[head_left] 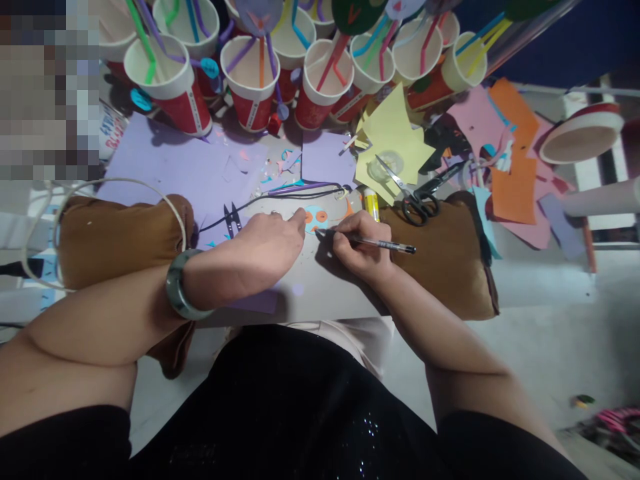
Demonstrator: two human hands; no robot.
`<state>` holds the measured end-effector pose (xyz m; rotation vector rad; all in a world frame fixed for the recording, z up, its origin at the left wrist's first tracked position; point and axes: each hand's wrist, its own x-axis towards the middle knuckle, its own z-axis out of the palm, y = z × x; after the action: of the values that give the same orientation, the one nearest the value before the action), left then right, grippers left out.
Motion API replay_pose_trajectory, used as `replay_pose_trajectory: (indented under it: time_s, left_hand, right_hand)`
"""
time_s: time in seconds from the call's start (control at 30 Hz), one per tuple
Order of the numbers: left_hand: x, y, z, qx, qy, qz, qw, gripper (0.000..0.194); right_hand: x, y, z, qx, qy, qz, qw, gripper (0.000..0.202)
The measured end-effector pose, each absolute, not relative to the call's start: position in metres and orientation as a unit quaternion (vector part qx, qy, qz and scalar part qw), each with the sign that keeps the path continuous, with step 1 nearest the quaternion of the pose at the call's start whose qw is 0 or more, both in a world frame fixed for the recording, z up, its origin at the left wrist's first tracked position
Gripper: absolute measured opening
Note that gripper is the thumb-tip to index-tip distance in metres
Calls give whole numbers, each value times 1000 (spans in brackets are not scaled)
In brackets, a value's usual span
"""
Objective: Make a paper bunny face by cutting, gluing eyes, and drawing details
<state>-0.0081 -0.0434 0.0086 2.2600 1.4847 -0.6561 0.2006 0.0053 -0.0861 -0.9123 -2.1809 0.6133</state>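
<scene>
On the bench [325, 290], front and centre: small blue paper disc [315, 223], lying flat between the two hands. Two orange paper circles sit side by side on it, with a small orange piece below them.

Right hand [369, 250] is to the disc's right, fingers closed around a black-tipped pen [377, 245]. Pen slants left, its tip at the lower part of the disc, near the small orange piece. Can't tell if the tip touches.

Left hand [255, 250] comes in from the left, palm down, fingers partly bent, fingertips at the disc's left edge. Its underside is hidden, so can't tell how far open it is or whether it pinches the paper. Green bracelet [183, 285] on that wrist.

Around the disc: yellow glue stick [371, 204] just beyond the right hand; small black snips [233, 219] beside the left hand; purple sheet [327, 158] further back, a dark cord running between it and the disc. Scissors [409, 192] lie right of the glue stick, blades over cut yellow paper [395, 133], handles at the right-hand brown cushion [443, 263]. Second brown cushion [120, 233] on the left, near the left forearm. Red-and-white paper cups [256, 93] with coloured straws crowd the back.
</scene>
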Motion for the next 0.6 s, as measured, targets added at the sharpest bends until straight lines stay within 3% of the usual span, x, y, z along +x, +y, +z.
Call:
replay_pose_trajectory:
  time_s: [0.6]
  left_hand:
    - [-7, -45, 7, 796, 535, -222, 176, 53]
  right_hand:
    - [200, 5, -84, -332, -848, 221, 349, 10]
